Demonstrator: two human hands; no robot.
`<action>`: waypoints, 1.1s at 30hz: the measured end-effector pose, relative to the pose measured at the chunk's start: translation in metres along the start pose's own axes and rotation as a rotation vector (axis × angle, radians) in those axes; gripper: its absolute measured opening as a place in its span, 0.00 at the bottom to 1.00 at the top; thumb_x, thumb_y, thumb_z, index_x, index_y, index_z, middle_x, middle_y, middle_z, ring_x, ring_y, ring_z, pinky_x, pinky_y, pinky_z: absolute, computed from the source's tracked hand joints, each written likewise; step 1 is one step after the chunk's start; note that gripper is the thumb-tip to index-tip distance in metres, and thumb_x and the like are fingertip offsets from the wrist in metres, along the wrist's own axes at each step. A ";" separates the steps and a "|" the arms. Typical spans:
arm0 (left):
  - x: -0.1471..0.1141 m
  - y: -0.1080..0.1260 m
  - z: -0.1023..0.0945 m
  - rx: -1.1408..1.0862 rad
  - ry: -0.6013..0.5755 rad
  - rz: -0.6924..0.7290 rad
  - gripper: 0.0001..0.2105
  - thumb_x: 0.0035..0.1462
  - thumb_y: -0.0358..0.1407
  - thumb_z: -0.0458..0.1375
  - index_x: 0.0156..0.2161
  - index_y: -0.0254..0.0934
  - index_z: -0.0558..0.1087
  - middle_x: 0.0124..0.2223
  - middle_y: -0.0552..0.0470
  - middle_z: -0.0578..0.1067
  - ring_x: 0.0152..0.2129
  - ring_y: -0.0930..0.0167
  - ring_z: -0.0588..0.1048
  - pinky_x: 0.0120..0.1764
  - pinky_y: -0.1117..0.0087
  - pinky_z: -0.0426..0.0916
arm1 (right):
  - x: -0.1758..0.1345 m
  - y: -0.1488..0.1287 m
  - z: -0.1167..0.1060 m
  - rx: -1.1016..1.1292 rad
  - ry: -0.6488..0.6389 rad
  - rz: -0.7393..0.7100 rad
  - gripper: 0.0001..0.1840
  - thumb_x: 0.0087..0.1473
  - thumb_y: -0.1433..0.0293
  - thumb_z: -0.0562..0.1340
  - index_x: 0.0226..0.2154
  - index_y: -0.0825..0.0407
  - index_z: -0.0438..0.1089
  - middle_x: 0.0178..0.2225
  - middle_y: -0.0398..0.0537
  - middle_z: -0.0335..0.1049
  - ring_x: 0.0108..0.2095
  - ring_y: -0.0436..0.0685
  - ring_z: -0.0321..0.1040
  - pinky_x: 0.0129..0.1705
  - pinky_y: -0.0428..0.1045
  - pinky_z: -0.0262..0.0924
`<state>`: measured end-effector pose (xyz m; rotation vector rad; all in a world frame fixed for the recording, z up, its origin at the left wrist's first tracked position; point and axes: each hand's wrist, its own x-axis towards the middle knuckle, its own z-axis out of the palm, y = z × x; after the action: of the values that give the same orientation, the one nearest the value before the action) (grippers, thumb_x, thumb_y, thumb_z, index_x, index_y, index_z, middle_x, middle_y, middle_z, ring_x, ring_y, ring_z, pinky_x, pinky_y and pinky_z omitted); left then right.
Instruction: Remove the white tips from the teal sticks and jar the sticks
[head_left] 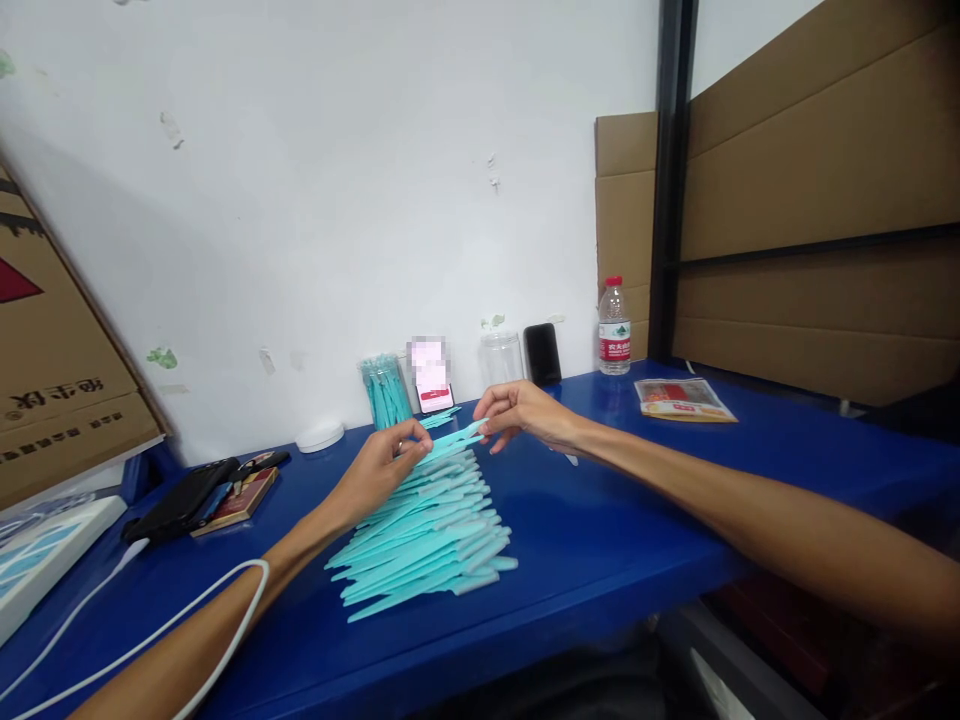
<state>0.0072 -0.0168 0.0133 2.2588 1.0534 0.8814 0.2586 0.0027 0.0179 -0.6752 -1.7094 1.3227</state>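
A long heap of turquoise eyebrow razors (427, 540) with paler blade ends lies side by side on the blue table (600, 530). Over the far end of this heap, my left hand (390, 455) pinches the left end of a turquoise eyebrow razor (454, 438). Thumb and fingers of my right hand (521, 415) close on the other end of it. Whether one or two razors are between the hands I cannot tell. Behind my left hand, a clear jar (386, 390) stands full of more razors, with a few lying loose beside it.
Along the wall stand a lit phone (431, 375), an open clear jar (501, 362), a dark phone-like object (542, 355) and a water bottle (615, 330). A packet (684, 400) lies right. Left are a white lid (320, 437), a black pouch (184, 500) and a white cable (187, 605) across my forearm.
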 end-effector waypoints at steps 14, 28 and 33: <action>0.002 -0.003 -0.006 0.008 0.078 -0.023 0.13 0.60 0.46 0.53 0.34 0.36 0.69 0.18 0.62 0.57 0.13 0.80 0.52 0.18 0.77 0.48 | -0.001 -0.004 -0.006 -0.263 0.049 0.043 0.08 0.47 0.67 0.66 0.29 0.56 0.74 0.27 0.48 0.69 0.28 0.50 0.63 0.20 0.42 0.58; 0.010 -0.015 -0.024 -0.232 0.505 -0.140 0.12 0.55 0.45 0.58 0.37 0.37 0.68 0.14 0.65 0.55 0.10 0.78 0.52 0.13 0.78 0.51 | 0.019 0.023 -0.022 -0.322 0.364 0.057 0.04 0.44 0.73 0.64 0.25 0.57 0.74 0.23 0.46 0.69 0.22 0.49 0.59 0.19 0.44 0.49; 0.010 -0.017 -0.023 -0.286 0.469 -0.150 0.12 0.55 0.45 0.58 0.36 0.38 0.68 0.15 0.65 0.53 0.10 0.79 0.51 0.13 0.79 0.50 | 0.025 0.041 -0.012 -0.399 0.307 -0.029 0.06 0.44 0.70 0.64 0.24 0.56 0.75 0.21 0.44 0.69 0.24 0.49 0.61 0.26 0.45 0.52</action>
<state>-0.0127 0.0047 0.0212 1.7540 1.1842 1.4367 0.2528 0.0412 -0.0130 -1.0194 -1.7294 0.8095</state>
